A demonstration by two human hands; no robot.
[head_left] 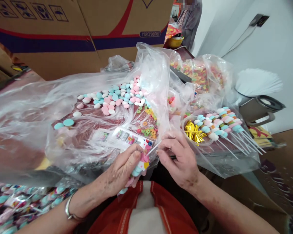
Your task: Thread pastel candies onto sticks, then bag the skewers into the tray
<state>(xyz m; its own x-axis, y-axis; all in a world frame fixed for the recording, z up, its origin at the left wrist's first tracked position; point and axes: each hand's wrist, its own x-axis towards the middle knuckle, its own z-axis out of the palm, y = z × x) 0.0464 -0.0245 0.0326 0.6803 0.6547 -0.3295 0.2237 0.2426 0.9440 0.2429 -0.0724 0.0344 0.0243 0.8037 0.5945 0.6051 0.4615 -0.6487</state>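
My left hand (120,167) is wrapped around a candy skewer (138,168) with pale blue and pink pieces, inside a clear bag printed with coloured spots. A thin white stick (154,148) juts from the top of that bag. My right hand (182,159) pinches the far end of the stick between thumb and fingers. Just beyond my left hand, flat printed bags (129,138) lie on the plastic sheet. To the right of my right hand is a pile of unwrapped candy skewers (221,122), alongside gold twist ties (194,132) in a round tub.
Loose pastel candies (114,96) and small ring candies (148,131) lie on the plastic sheet (26,100). A cardboard box (63,61) stands behind. At right are a grey jug (255,110) and white sticks (258,81). Wrapped skewers (21,208) fill the lower left. A person (191,22) stands farther back.
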